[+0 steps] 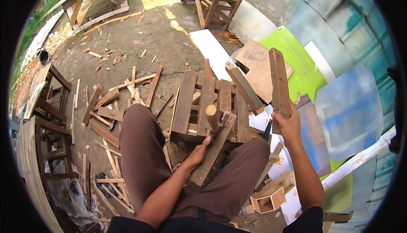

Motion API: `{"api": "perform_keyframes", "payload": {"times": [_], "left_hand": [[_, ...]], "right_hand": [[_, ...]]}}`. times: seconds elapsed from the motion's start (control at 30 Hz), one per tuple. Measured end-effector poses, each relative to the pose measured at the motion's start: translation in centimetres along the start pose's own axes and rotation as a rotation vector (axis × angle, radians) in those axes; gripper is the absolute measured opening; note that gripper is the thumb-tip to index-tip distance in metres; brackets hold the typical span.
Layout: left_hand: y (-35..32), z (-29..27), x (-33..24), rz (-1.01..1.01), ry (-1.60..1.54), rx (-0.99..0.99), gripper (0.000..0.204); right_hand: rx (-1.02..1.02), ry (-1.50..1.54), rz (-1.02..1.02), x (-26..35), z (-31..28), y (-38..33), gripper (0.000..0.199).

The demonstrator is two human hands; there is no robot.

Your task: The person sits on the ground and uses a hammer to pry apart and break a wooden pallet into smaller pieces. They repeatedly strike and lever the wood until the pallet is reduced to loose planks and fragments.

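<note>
My left hand (pixel 197 154) is closed around a flat wooden board (pixel 213 152), which slants between my knees over a slatted wooden stand (pixel 182 106). Beside the board's upper end, a round pale-ended wooden piece (pixel 211 113) sticks up; whether it is joined to the board I cannot tell. On the other side, my right hand (pixel 289 125) grips the lower end of a thick, dark wooden bar (pixel 278 78), held upright above the right knee. A pointed dark blue object (pixel 267 130) shows just left of that hand, partly hidden.
Wood offcuts (pixel 111 114) litter the ground at left. Another wooden piece (pixel 246 89) rests at the stand's right. Wooden frames (pixel 53 144) stand far left, a wooden chair (pixel 215 2) at the back. Painted sheets (pixel 296 59) and a small wooden box (pixel 268 198) lie right.
</note>
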State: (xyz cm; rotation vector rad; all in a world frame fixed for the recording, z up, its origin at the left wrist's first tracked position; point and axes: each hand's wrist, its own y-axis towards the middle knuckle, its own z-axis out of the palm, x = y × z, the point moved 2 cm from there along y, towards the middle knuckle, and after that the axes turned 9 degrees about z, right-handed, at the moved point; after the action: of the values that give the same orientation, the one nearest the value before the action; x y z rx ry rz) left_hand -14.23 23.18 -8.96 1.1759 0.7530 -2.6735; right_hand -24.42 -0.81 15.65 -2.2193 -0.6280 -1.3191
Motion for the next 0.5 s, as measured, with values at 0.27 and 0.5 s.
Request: {"api": "perform_keyframes", "payload": {"times": [0.27, 0.5], "left_hand": [[-0.2, -0.3, 1.0, 0.116, 0.160, -0.122, 0.096], [0.2, -1.1, 1.1, 0.076, 0.103, -0.046, 0.087]], "right_hand": [[0.530, -0.483, -0.184, 1.3, 1.2, -3.9, 0.097], [0.057, -0.067, -0.120, 0.9, 0.6, -0.9, 0.092]]}}
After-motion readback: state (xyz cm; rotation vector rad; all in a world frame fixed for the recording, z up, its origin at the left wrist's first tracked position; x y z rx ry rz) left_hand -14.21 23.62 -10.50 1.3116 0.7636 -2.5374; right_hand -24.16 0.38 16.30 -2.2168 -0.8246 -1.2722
